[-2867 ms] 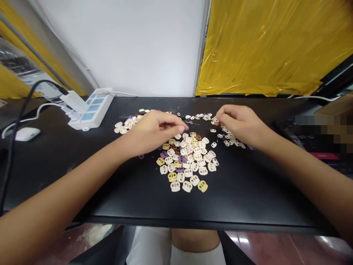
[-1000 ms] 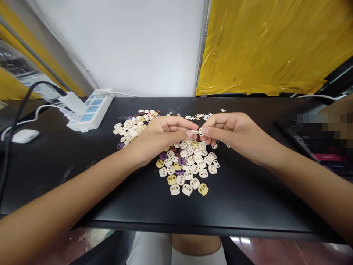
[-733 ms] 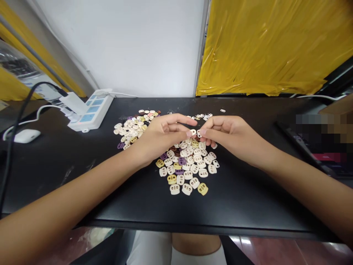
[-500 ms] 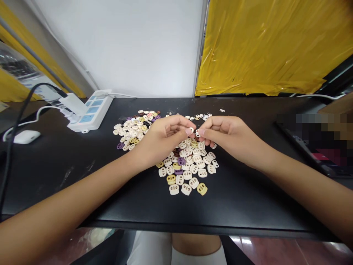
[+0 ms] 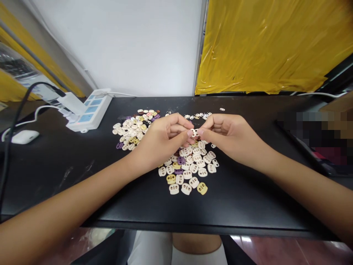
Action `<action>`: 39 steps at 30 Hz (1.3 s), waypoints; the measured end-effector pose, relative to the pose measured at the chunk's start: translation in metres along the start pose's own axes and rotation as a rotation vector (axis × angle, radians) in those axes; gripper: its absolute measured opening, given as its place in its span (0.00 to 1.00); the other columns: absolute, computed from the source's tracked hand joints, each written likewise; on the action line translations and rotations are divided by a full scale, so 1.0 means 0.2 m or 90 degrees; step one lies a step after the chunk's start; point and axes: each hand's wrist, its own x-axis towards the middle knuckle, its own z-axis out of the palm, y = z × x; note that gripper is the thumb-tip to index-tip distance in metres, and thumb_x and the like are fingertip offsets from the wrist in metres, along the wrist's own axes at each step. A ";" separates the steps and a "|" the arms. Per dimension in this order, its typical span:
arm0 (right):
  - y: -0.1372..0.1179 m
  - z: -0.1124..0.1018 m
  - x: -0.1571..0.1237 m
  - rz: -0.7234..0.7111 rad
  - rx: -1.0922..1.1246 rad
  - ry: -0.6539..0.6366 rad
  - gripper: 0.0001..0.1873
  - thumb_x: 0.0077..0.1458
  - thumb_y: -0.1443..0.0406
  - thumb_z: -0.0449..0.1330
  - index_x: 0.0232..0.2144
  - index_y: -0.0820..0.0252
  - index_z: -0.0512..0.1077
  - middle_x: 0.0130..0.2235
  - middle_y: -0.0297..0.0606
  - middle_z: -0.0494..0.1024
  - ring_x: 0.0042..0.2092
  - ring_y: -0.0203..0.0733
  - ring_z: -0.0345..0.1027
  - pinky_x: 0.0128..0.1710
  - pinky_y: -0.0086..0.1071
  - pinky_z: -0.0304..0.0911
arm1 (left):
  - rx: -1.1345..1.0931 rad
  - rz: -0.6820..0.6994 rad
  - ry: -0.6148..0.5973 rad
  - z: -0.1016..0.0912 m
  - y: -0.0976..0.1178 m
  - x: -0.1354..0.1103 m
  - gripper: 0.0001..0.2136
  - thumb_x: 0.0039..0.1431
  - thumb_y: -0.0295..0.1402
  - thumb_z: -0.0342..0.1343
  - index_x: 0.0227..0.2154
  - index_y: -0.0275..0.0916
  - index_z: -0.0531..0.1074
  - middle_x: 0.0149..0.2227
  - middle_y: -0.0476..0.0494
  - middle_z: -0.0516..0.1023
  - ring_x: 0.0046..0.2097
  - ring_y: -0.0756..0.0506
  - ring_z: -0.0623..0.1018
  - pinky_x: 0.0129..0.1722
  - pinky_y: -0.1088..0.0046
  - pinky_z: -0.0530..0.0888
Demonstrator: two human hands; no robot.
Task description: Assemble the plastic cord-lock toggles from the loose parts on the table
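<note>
My left hand (image 5: 168, 139) and my right hand (image 5: 231, 137) meet above a pile of small parts, thumbs and fingertips pinched. Between them is a small white two-hole cord lock (image 5: 193, 133); its pieces touch, but the fingers cover much of them, so I cannot tell how far they are pushed together. Below the hands lie loose cord locks (image 5: 186, 188), mostly cream, with some yellow and purple ones. Another pile of cord locks (image 5: 132, 129) lies beyond my left wrist. Small white pieces (image 5: 205, 116) lie behind my hands.
A white power strip (image 5: 93, 110) with plugs and cables stands at the left, near a white charger case (image 5: 25, 137) and a clear bottle (image 5: 24, 70). A partly blurred dark device (image 5: 306, 147) lies at the right. The black table (image 5: 132, 206) ends in front of my lap.
The two white pieces, apart before, now touch between my fingertips. My hands have come slightly closer together, and the piles look the same.
</note>
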 end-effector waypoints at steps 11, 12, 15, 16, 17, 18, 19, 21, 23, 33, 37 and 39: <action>-0.01 0.04 0.00 0.008 0.046 0.033 0.11 0.56 0.62 0.65 0.23 0.58 0.72 0.25 0.33 0.76 0.28 0.35 0.65 0.29 0.32 0.61 | -0.013 0.038 0.014 0.02 -0.02 -0.02 0.05 0.61 0.29 0.63 0.34 0.38 0.72 0.30 0.46 0.84 0.34 0.48 0.85 0.35 0.73 0.81; -0.02 0.04 0.00 0.007 0.047 0.035 0.11 0.56 0.62 0.65 0.23 0.58 0.72 0.25 0.33 0.76 0.28 0.36 0.65 0.30 0.32 0.61 | -0.014 0.037 0.014 0.03 -0.03 -0.02 0.05 0.60 0.30 0.64 0.34 0.38 0.72 0.30 0.45 0.84 0.34 0.48 0.85 0.35 0.73 0.81; -0.02 0.04 0.00 0.014 0.045 0.030 0.12 0.55 0.62 0.66 0.23 0.57 0.72 0.26 0.34 0.77 0.29 0.37 0.66 0.30 0.32 0.62 | -0.026 0.027 0.020 0.04 -0.03 -0.02 0.06 0.59 0.30 0.65 0.33 0.37 0.73 0.30 0.45 0.84 0.34 0.47 0.85 0.36 0.72 0.82; -0.02 0.04 -0.01 0.014 0.045 0.031 0.12 0.55 0.62 0.66 0.22 0.57 0.72 0.26 0.34 0.77 0.29 0.37 0.66 0.30 0.33 0.62 | -0.032 0.022 0.023 0.04 -0.02 -0.02 0.05 0.59 0.30 0.64 0.32 0.37 0.73 0.29 0.45 0.84 0.34 0.47 0.85 0.36 0.72 0.82; -0.02 0.04 -0.01 0.012 0.045 0.034 0.12 0.54 0.62 0.66 0.22 0.57 0.72 0.26 0.34 0.77 0.29 0.37 0.66 0.30 0.32 0.62 | -0.040 0.017 0.027 0.04 -0.02 -0.02 0.05 0.59 0.29 0.64 0.32 0.37 0.73 0.29 0.45 0.84 0.34 0.47 0.85 0.36 0.72 0.82; -0.02 0.04 -0.01 0.008 0.046 0.039 0.11 0.54 0.63 0.66 0.22 0.57 0.71 0.26 0.34 0.77 0.29 0.37 0.66 0.30 0.32 0.61 | -0.048 0.014 0.031 0.04 -0.02 -0.02 0.05 0.59 0.29 0.64 0.32 0.37 0.72 0.29 0.45 0.84 0.33 0.47 0.85 0.35 0.72 0.82; -0.02 0.04 -0.01 0.004 0.045 0.045 0.11 0.54 0.64 0.66 0.22 0.57 0.71 0.26 0.34 0.77 0.29 0.37 0.66 0.30 0.32 0.61 | -0.054 0.012 0.036 0.04 -0.02 -0.01 0.05 0.59 0.28 0.64 0.32 0.37 0.72 0.28 0.46 0.84 0.33 0.47 0.85 0.35 0.72 0.82; -0.02 0.04 -0.01 -0.002 0.045 0.051 0.10 0.54 0.67 0.65 0.22 0.57 0.71 0.26 0.34 0.77 0.29 0.36 0.67 0.30 0.32 0.61 | -0.066 0.016 0.043 0.04 -0.02 -0.01 0.05 0.59 0.27 0.63 0.32 0.37 0.72 0.28 0.46 0.84 0.32 0.47 0.85 0.34 0.72 0.82; -0.01 0.04 -0.01 -0.005 0.044 0.050 0.10 0.55 0.68 0.64 0.22 0.58 0.71 0.26 0.34 0.77 0.29 0.36 0.67 0.30 0.31 0.61 | -0.075 0.023 0.043 0.04 -0.03 -0.01 0.04 0.58 0.26 0.64 0.32 0.36 0.73 0.27 0.46 0.84 0.32 0.48 0.85 0.34 0.73 0.82; 0.01 0.08 -0.02 -0.005 0.116 0.054 0.11 0.54 0.68 0.66 0.21 0.60 0.71 0.21 0.30 0.72 0.25 0.32 0.62 0.26 0.29 0.58 | -0.114 0.008 0.057 0.05 -0.02 -0.02 0.05 0.56 0.25 0.67 0.31 0.33 0.74 0.26 0.46 0.84 0.29 0.49 0.85 0.33 0.77 0.82; 0.01 0.10 -0.02 0.001 0.183 0.057 0.11 0.51 0.67 0.69 0.21 0.60 0.72 0.22 0.30 0.74 0.26 0.32 0.64 0.27 0.29 0.61 | -0.128 0.017 0.065 0.05 -0.03 -0.02 0.08 0.53 0.26 0.69 0.32 0.34 0.75 0.27 0.47 0.84 0.29 0.49 0.84 0.33 0.78 0.83; 0.01 0.09 -0.02 0.002 0.213 0.047 0.11 0.50 0.66 0.71 0.22 0.60 0.73 0.22 0.31 0.75 0.26 0.32 0.65 0.28 0.29 0.62 | -0.133 0.022 0.068 0.04 -0.03 -0.02 0.08 0.53 0.25 0.69 0.32 0.34 0.74 0.26 0.48 0.84 0.28 0.50 0.84 0.33 0.77 0.83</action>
